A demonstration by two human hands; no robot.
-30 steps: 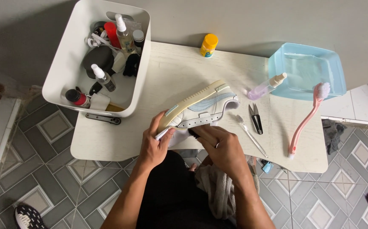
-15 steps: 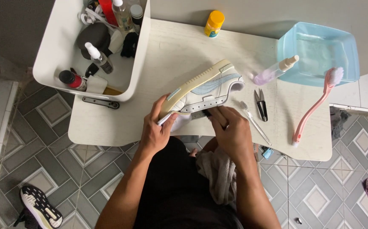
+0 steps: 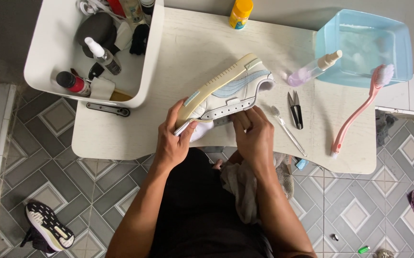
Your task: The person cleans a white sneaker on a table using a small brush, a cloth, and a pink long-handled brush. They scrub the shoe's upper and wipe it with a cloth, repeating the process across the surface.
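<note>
white table (image 3: 130,138) | both hands, left (image 3: 171,143) and right (image 3: 254,136), gripping sneaker (image 3: 226,91)

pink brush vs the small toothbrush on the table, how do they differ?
Colour: the pink brush has a pink handle, the small toothbrush a pale, clear-looking one.
Size: the pink brush is much longer, with a bigger bristle head.
Place: the pink brush's head rests on the blue basin rim; the small toothbrush lies flat beside the snips, just by the right hand.
Both lie untouched on the white table.
</note>
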